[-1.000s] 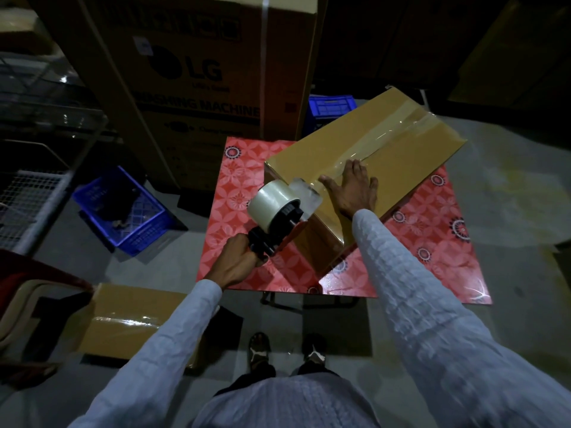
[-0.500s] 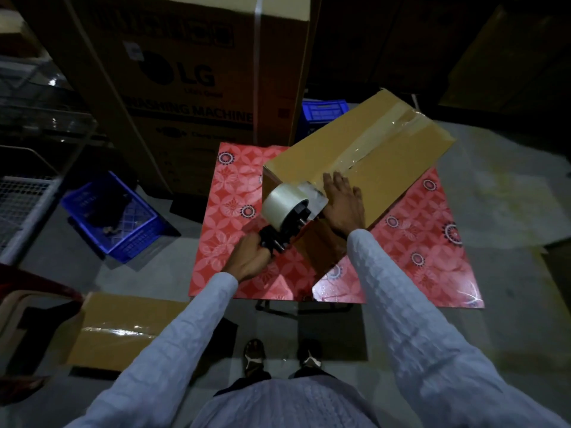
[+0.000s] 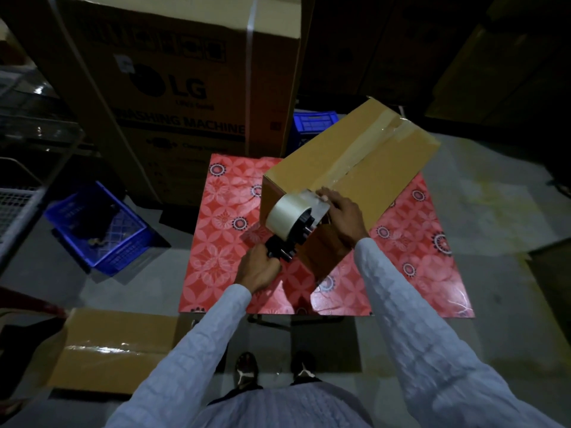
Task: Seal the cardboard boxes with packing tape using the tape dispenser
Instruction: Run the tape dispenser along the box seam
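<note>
A brown cardboard box (image 3: 380, 168) lies askew on a red patterned table (image 3: 222, 242), with a strip of clear tape running along its top seam. My left hand (image 3: 258, 270) grips the black handle of the tape dispenser (image 3: 292, 220), whose clear tape roll sits against the box's near end. My right hand (image 3: 343, 214) rests on the box's near edge right beside the roll, with its fingertips on the tape's loose end. Whether they pinch it is hard to tell.
A second taped cardboard box (image 3: 114, 350) lies on the floor at lower left. A tall washing machine carton (image 3: 185, 88) stands behind the table. Blue plastic crates sit at the left (image 3: 99, 230) and behind the box (image 3: 312, 123). My feet (image 3: 272, 369) stand before the table.
The dispenser moved right, up to the box's near end. My right hand slid back from flat on the top to the near edge beside the roll.
</note>
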A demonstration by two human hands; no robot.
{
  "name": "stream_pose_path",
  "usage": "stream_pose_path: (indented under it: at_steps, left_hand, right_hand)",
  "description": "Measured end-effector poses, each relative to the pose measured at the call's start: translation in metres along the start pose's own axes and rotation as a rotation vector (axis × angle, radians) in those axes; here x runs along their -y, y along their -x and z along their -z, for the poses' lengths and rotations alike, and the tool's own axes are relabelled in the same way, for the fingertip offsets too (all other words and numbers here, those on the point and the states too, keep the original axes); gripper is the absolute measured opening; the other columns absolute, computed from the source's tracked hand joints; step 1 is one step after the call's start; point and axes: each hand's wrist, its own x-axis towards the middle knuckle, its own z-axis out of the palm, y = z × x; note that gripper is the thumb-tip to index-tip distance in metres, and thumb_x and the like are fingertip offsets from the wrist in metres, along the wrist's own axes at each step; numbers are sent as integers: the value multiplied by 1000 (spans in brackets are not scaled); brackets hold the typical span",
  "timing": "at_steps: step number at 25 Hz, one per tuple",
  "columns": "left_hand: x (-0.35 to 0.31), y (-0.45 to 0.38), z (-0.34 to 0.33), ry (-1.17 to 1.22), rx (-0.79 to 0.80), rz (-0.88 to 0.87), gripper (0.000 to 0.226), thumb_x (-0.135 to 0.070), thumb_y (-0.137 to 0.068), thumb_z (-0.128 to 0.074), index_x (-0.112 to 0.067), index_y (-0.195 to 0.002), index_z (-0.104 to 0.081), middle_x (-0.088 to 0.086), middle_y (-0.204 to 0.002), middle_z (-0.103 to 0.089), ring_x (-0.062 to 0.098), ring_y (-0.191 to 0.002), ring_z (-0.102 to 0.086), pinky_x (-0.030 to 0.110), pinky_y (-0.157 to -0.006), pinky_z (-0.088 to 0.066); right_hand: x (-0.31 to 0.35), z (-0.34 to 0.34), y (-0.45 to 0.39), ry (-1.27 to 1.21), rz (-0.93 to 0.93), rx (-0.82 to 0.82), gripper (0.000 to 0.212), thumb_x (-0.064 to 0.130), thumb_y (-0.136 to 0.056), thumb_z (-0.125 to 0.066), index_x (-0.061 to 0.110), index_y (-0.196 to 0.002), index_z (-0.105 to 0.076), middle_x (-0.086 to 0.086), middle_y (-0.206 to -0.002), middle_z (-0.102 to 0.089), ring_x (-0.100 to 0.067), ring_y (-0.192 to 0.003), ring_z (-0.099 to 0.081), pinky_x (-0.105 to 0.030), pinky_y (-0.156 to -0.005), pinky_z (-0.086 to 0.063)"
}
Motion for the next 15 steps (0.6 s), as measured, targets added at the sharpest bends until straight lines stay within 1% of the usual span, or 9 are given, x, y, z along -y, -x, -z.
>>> stream_pose_path:
  at_steps: [2, 4, 6, 8, 9, 10, 11, 13, 15]
  left_hand:
    - [1, 0, -3, -9, 8, 4, 15, -19, -77, -52, -10, -83, -62, 12, -77, -66, 30, -67, -61, 31, -53, -37]
    - [2, -2, -2, -16, 4, 18, 18, -23, -75, -51, -12, -84, -61, 13, -81, -67, 33, -70, -62, 31, -52, -36]
    - [1, -3, -1, -25, -18, 12, 23, -27, -74, -50, -12, -86, -60, 15, -86, -68, 37, -74, -63, 32, -56, -38]
    - [3, -1, -2, 3, -20, 8, 27, -32, -72, -49, -14, -87, -62, 16, -88, -70, 38, -75, -64, 32, -60, -41]
    - [4, 0, -3, 20, -16, 10, 27, -32, -72, -48, -14, -87, -62, 15, -87, -70, 37, -73, -64, 31, -59, -41]
    - [5, 1, -5, 25, -16, 4, 29, -32, -72, -48, -14, -89, -63, 14, -85, -69, 36, -72, -64, 30, -58, -41]
    - [5, 1, -6, 21, -19, 5, 32, -33, -72, -46, -14, -91, -63, 13, -85, -69, 35, -71, -63, 30, -57, -40]
    - [4, -1, -6, 5, -15, 9, 35, -33, -69, -43, -14, -91, -63, 12, -85, -68, 34, -69, -62, 29, -53, -38]
    - [2, -6, -5, 2, -2, 13, 34, -33, -69, -43, -16, -90, -63, 13, -86, -68, 36, -71, -63, 29, -53, -37]
  right_hand:
    - [21, 9, 4, -203, -111, 2, 45, 48, -109, -43, 20, -127, -72, -4, -140, -65, -25, -133, -58, -36, -109, -43]
    - [53, 16, 16, -282, -147, 18, 74, 76, -96, -41, 15, -118, -76, -7, -126, -73, -27, -116, -67, -42, -103, -51]
    - [85, 13, 28, -141, -156, 57, 96, 94, -74, -51, 10, -118, -70, -12, -122, -70, -31, -110, -65, -48, -99, -53]
    - [111, -1, 41, 172, -175, 75, 126, 104, -48, -56, 9, -131, -58, -14, -131, -59, -34, -118, -58, -49, -100, -51]
    - [116, -11, 46, 317, -162, 49, 135, 104, -40, -60, 8, -135, -52, -14, -134, -54, -36, -122, -54, -49, -101, -48]
    - [117, -20, 50, 416, -137, -6, 134, 98, -39, -69, 7, -135, -49, -14, -133, -52, -37, -123, -52, -48, -100, -46]
    - [115, -27, 53, 462, -111, -64, 124, 88, -42, -78, 7, -132, -50, -13, -131, -52, -37, -122, -52, -47, -98, -46]
    - [112, -33, 51, 449, -68, -154, 105, 71, -46, -85, 7, -123, -54, -10, -122, -55, -34, -114, -54, -42, -91, -47]
    - [110, -31, 40, 393, -43, -187, 97, 67, -44, -88, 6, -113, -57, -7, -110, -57, -31, -102, -56, -36, -78, -45]
